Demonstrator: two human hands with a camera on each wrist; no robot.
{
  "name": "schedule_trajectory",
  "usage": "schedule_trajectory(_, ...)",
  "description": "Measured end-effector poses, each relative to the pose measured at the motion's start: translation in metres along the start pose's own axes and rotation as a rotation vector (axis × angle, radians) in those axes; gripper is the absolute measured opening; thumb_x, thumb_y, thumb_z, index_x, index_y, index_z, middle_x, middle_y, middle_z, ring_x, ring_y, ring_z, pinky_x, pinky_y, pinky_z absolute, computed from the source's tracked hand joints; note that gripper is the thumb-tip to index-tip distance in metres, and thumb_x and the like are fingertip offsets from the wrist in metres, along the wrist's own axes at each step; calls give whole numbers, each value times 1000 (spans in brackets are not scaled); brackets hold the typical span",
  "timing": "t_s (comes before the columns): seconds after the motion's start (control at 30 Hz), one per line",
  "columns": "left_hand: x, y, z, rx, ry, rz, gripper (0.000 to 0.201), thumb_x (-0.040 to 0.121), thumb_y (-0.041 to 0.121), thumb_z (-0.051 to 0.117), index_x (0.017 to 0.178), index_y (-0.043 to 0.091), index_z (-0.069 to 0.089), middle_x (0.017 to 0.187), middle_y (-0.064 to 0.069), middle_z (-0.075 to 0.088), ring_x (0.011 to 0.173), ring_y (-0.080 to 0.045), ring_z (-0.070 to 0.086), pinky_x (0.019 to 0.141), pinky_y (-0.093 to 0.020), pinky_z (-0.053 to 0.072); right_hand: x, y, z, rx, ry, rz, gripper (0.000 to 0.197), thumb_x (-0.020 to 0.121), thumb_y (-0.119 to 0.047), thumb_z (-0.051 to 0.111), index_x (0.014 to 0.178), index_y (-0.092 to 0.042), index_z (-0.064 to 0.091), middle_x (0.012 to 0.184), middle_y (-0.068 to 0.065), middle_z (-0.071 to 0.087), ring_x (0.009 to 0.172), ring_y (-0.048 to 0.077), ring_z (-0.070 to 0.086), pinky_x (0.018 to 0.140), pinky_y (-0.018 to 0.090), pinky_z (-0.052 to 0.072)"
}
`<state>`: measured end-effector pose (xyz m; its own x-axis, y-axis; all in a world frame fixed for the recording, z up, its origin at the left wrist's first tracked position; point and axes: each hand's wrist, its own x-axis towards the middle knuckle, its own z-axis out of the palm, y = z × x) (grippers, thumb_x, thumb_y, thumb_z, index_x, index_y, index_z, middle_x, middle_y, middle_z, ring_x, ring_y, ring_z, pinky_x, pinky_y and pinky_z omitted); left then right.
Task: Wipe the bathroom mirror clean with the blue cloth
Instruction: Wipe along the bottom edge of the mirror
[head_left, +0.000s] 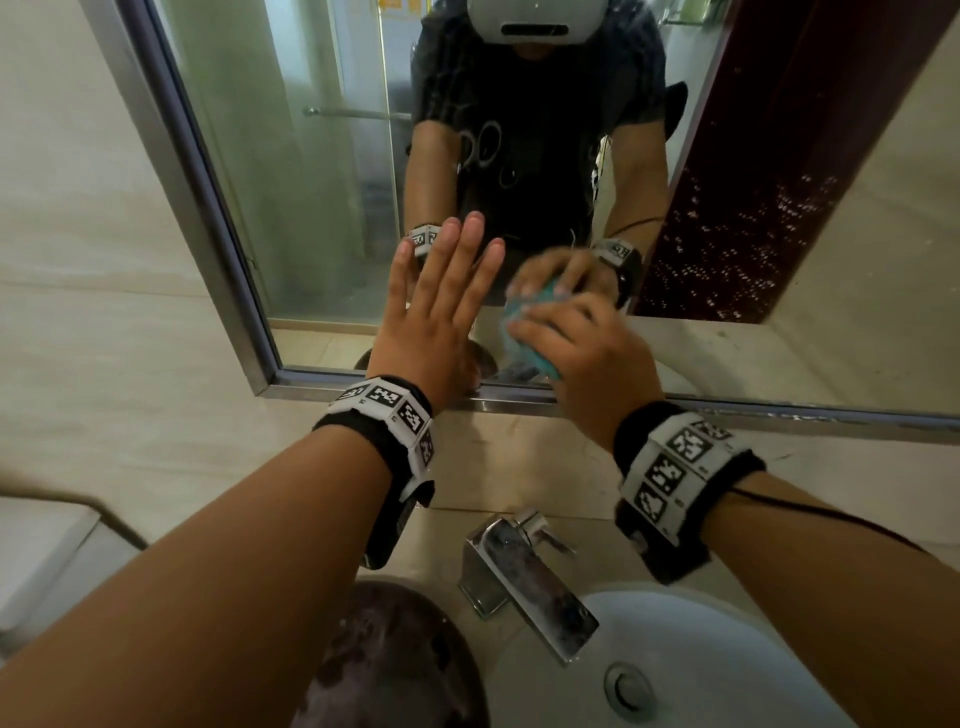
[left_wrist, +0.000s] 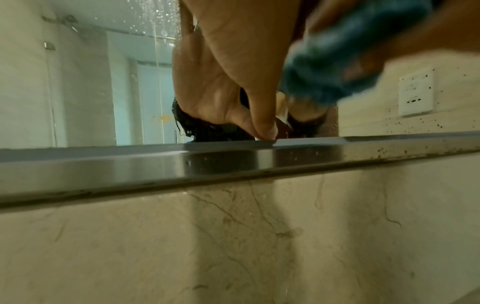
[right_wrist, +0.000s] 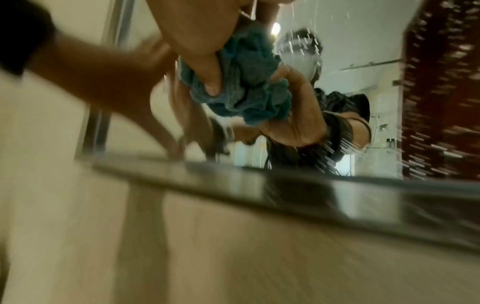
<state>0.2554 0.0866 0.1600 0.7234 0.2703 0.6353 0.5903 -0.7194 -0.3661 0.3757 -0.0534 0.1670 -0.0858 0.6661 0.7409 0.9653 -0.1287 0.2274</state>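
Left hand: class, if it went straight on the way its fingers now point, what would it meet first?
The mirror. The left hand lies open with fingers stretched toward the glass; it may already touch, depth is unclear.

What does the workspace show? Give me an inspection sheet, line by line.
Surface: mirror speckled with droplets, steel frame below.
Job's things: blue cloth bunched against the glass.
Clutter: nothing seen.
Grippers: right hand grips the cloth; left hand flat, fingers straight, at the glass.
Cables: thin black cord along the right forearm.
Surroundings: chrome faucet, white sink, wall socket, marble wall.
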Motion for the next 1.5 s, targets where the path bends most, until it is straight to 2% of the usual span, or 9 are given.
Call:
schedule_trajectory(0.13, 1, -1, 0, -4, -11, 9, 134, 64, 71, 64, 144, 11, -25, 153, -13, -17, 142, -30, -12, 114, -50, -8, 21, -4, 2, -12, 168, 58, 23, 89, -19, 56, 108, -16, 69, 112, 7, 66, 100, 31, 53, 75, 40, 53)
schedule_trajectory(0.3, 1, -2, 4, -9, -15, 5, 133, 65, 68, 66, 144, 12, -26, 153, -13, -19, 141, -30, -16, 112, -48, -13, -54, -8, 36, -124, -116, -83, 45, 65, -7, 80, 108, -18, 69, 114, 7, 65, 104, 31, 48, 77, 42, 55)
schedule_trajectory(0.47, 1, -2, 4, -20, -14, 6, 131, 65, 64, 69, 146, 13, -20, 154, -11, -13, 142, -30, -11, 113, -49, -11, -45, -11, 33, -34, -138, -54, 30, 69, -8, 74, 98, -16, 72, 109, 9, 66, 100, 32, 53, 76, 44, 54)
schedule_trajectory(0.77, 0, 4, -5, -22, -78, -29, 140, 62, 68, 68, 141, 12, -32, 151, -12, -21, 140, -31, -17, 111, -49, -16, -79, 37, 13, -93, -200, -87, 54, 54, -2, 85, 104, -15, 69, 107, 10, 62, 96, 35, 49, 69, 43, 55)
schedule_trajectory(0.93, 0, 17, -19, -106, 37, -51, 121, 62, 62, 74, 149, 11, 7, 153, -11, -1, 142, -31, 2, 114, -53, 2, -92, 59, -3, -41, -251, -64, 55, 54, 1, 86, 104, -14, 67, 111, 13, 60, 97, 36, 48, 68, 45, 56)
schedule_trajectory(1.07, 25, 31, -47, -72, 57, -7, 124, 62, 67, 69, 151, 12, 2, 156, -15, -4, 144, -32, -2, 115, -52, -1, -55, 59, -18, 16, -133, -88, 27, 82, 1, 62, 108, -5, 64, 112, 18, 62, 97, 38, 54, 77, 46, 53)
schedule_trajectory(1.27, 43, 43, -40, -75, 18, -74, 138, 58, 54, 78, 147, 12, -19, 156, -14, -12, 143, -34, -9, 117, -51, 1, 38, 73, -64, 92, 202, 113, 44, 76, -1, 64, 119, -10, 61, 126, 13, 56, 109, 36, 49, 98, 35, 35)
schedule_trajectory(1.4, 44, 41, -31, -45, 46, -60, 136, 57, 57, 76, 149, 12, -14, 155, -14, -11, 143, -34, -8, 117, -51, 2, 4, 60, -24, -30, 106, -90, 43, 75, -3, 58, 117, -10, 64, 122, 16, 60, 105, 31, 43, 89, 41, 47)
schedule_trajectory(1.5, 43, 37, -31, -67, 48, -41, 129, 63, 63, 69, 149, 12, -13, 155, -14, -11, 143, -34, -8, 117, -50, -1, -32, 54, -3, -4, -100, -314, 28, 87, -6, 54, 112, -6, 66, 116, 17, 63, 102, 38, 58, 79, 49, 53)
